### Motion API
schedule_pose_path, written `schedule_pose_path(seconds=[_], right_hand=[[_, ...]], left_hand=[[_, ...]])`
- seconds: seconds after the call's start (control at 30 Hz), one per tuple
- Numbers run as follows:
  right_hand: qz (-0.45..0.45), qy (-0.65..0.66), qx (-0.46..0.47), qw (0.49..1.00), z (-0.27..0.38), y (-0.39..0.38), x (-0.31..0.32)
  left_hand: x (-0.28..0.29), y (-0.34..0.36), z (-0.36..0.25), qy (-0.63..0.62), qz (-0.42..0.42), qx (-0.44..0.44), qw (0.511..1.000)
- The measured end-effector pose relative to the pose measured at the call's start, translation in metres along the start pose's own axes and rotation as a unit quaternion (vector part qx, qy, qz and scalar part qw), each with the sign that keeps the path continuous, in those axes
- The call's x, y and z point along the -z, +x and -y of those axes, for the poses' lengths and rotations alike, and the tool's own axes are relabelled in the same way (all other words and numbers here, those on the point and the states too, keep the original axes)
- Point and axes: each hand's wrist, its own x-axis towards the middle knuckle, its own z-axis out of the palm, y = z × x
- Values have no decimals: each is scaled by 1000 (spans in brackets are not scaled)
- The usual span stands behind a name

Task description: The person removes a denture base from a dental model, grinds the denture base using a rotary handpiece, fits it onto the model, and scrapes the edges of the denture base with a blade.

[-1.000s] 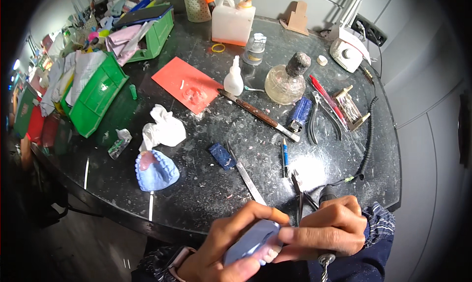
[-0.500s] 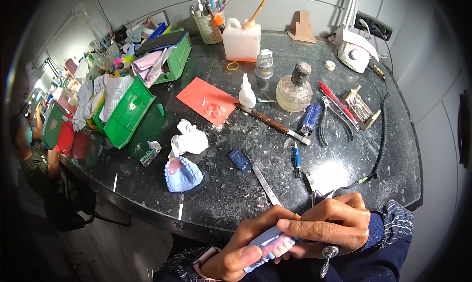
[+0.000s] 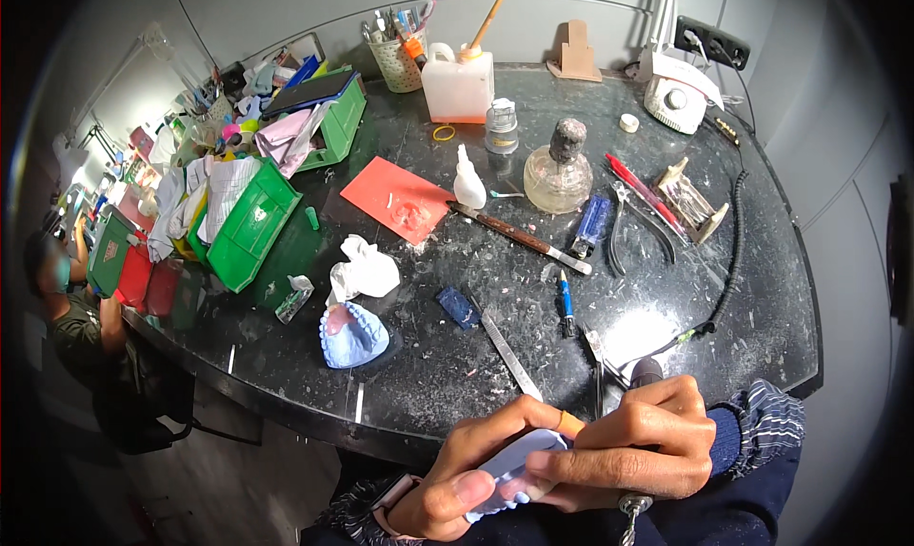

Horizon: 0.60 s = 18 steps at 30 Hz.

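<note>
Near the front edge of the bench, my left hand [image 3: 457,489] grips a pale blue dental cast [image 3: 514,465] tilted between thumb and fingers. A strip of orange tape wraps one of its fingers. My right hand [image 3: 638,441] is closed around a rotary handpiece [image 3: 646,371]; its dark end shows above the fingers and its metal tip with a bur [image 3: 632,519] pokes out below. The right thumb and fingertips also press on the cast, hiding part of its teeth. Pink material on the cast is mostly covered. A second blue cast with a pink plate [image 3: 353,337] rests farther left.
Around the hands lie a metal carving tool [image 3: 509,354], a blue block [image 3: 459,308], pliers [image 3: 640,230], a wax knife [image 3: 519,235] and a red wax sheet [image 3: 395,199]. A glass spirit burner [image 3: 559,179] stands behind. Green bins [image 3: 252,227] and another person [image 3: 76,308] are left.
The cast has been turned in my hands, so its flat base shows more and the teeth less. The right hand has shifted slightly, and the handpiece's dark end now shows more.
</note>
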Motion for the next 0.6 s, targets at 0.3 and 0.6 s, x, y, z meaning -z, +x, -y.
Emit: schedule_pose_path(seconds=[0.3, 0.6], right_hand=[[118, 34, -16, 992, 0, 3, 13], [85, 33, -27, 995, 3, 3, 4]], left_hand=[[18, 7, -1, 49, 151, -49, 986], [22, 7, -2, 83, 139, -43, 986]])
